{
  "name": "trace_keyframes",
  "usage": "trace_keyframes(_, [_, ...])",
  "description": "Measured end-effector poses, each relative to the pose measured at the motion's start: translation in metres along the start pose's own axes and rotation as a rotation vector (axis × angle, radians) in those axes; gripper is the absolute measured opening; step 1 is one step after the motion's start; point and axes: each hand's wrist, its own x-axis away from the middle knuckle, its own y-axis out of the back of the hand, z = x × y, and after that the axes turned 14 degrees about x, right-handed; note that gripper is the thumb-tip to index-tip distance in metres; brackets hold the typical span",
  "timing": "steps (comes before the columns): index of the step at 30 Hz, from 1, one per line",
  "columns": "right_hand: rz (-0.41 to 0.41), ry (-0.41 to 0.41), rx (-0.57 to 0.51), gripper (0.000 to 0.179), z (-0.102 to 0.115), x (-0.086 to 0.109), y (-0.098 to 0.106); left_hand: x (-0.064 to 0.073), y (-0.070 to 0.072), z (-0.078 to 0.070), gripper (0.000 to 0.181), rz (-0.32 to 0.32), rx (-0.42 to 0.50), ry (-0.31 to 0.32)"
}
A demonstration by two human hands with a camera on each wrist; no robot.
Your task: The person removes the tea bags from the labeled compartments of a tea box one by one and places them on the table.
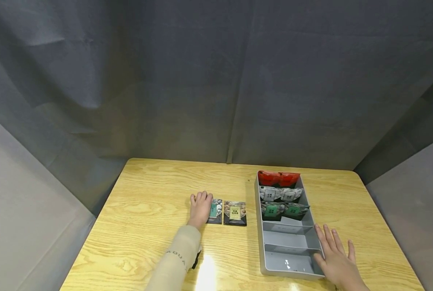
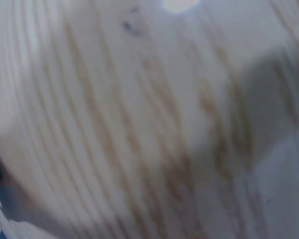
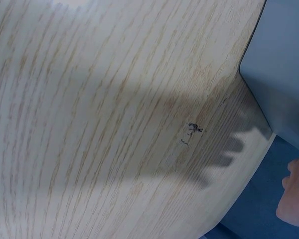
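Observation:
In the head view, my left hand (image 1: pixel 200 208) lies over the left part of a dark packet with a teal label (image 1: pixel 214 211), its fingers bent slightly down. That packet's left edge is hidden under the hand. Beside it lies a similar packet with a yellow label (image 1: pixel 235 213). My right hand (image 1: pixel 335 258) has its fingers spread along the right side of a grey divided box (image 1: pixel 261 242), near the front corner. In the right wrist view, part of the right hand (image 3: pixel 295 196) shows beside the box wall (image 3: pixel 279 74).
Red packets (image 1: pixel 278 178), white-grey packets (image 1: pixel 279 194) and green-labelled packets (image 1: pixel 284 210) stand in the box's rear compartments, in pairs. The two front compartments (image 1: pixel 292 262) show bare grey floors. A dark curtain (image 1: pixel 187 81) hangs behind the wooden table (image 1: pixel 129 242).

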Motion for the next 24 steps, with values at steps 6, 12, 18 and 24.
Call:
trace_keyframes(6, [0.002,-0.002,-0.002,0.074,0.0001,-0.0007,0.0001,0.0017,-0.0025,-0.0009,0.014,0.003,-0.027,0.018])
trace_keyframes(12, [0.003,-0.003,-0.001,0.074,-0.0001,-0.0011,0.0004,0.0023,-0.0013,-0.0032,0.011,0.001,-0.014,0.035])
trace_keyframes(18, [-0.021,0.001,0.007,0.074,-0.0009,-0.0007,-0.0022,0.0028,0.0007,-0.0045,0.012,0.012,-0.007,0.043])
trace_keyframes(24, [-0.04,0.005,0.014,0.073,-0.0004,-0.0003,-0.0037,0.0014,0.0027,-0.0037,0.017,-0.01,0.06,0.082])
